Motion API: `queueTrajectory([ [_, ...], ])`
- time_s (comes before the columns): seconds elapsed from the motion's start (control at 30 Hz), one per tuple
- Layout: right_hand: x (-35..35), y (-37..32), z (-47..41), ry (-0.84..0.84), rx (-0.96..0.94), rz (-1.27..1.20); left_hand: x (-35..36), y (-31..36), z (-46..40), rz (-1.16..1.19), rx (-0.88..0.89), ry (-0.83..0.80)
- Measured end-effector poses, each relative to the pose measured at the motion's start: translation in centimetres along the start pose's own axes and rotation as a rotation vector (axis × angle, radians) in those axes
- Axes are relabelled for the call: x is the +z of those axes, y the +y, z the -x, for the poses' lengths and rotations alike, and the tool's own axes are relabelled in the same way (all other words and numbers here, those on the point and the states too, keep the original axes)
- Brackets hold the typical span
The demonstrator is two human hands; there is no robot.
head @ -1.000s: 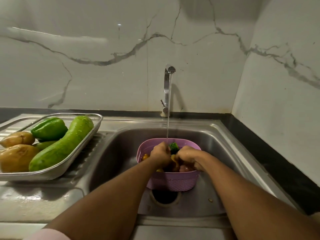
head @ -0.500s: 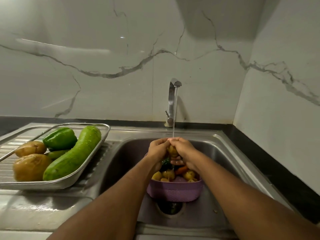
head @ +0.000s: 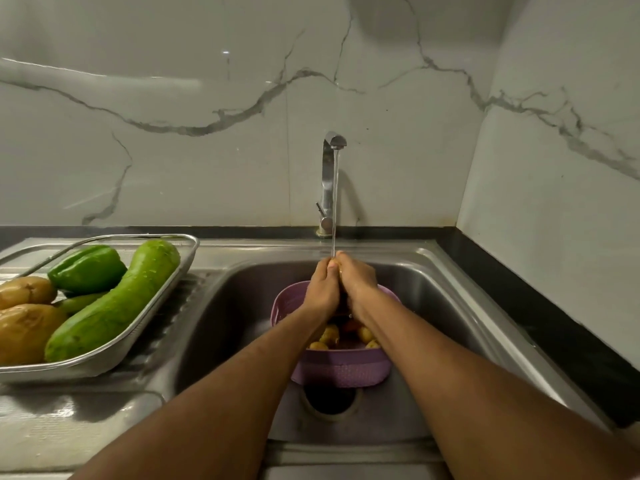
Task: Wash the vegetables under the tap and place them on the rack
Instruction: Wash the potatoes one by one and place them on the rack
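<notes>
Stainless steel worktop [head: 86,427] with inset sink [head: 433,306].
A metal rack [head: 145,327] rests on the ribbed drainer section at left. A purple basket [head: 341,370] stands on the sink floor, just behind the drain opening [head: 330,400]. The tap [head: 329,181] rises from the rear edge.

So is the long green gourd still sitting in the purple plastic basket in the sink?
No, the long green gourd lies in the metal rack beside the sink, not in the purple basket.
</notes>
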State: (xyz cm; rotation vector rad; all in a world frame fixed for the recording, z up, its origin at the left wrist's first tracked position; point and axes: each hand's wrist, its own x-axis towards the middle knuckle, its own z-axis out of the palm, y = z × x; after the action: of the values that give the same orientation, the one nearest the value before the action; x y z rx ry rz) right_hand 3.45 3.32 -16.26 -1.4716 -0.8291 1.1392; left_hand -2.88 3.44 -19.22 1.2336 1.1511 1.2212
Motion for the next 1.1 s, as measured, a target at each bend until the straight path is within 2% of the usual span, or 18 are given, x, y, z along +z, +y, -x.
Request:
queueTrajectory([
  [0.1,-0.2,-0.7,0.4,-0.145,-0.041,0.051,-0.4,0.1,-0.3,0.038,0.012,0.069],
  [0.2,-1.0,-0.8,0.7,-0.266,0.014,-0.032,-1.0,0.5,-0.4,0.036,-0.014,0.093],
  [0.4,-0.6,-1.1,0.1,-0.065,-0.018,-0.105,-1.2,0.9,0.2,-0.034,0.188,0.013],
  [0.53,-0.2,-1.0,-0.4,-0.002,-0.071,-0.109,-1.1,0.7,0.4,-0.028,0.217,-0.006],
  [0.6,-0.3,-1.0,-0.6,-0.067,-0.085,-0.094,-0.8,0.8,0.3,0.021,0.198,0.036],
  [0.7,-1.1,-1.0,-0.7,-0.275,-0.035,-0.124,-0.8,1.0,0.0,0.071,0.142,0.114],
  [0.8,-2.1,-0.9,-0.8,-0.403,0.040,-0.188,-1.2,0.9,-0.1,0.059,0.096,0.109],
  [0.87,-2.2,-0.9,-0.6,-0.341,0.040,-0.189,-1.4,1.0,0.1,0.043,0.100,0.088],
  [0.97,-1.2,-1.0,-0.3,-0.130,-0.009,-0.154,-1.8,1.2,0.2,0.036,0.131,0.065],
  [1.1,0.1,-0.6,-0.3,0.051,-0.049,-0.149,-2.0,1.0,0.4,0.006,0.163,0.016],
])
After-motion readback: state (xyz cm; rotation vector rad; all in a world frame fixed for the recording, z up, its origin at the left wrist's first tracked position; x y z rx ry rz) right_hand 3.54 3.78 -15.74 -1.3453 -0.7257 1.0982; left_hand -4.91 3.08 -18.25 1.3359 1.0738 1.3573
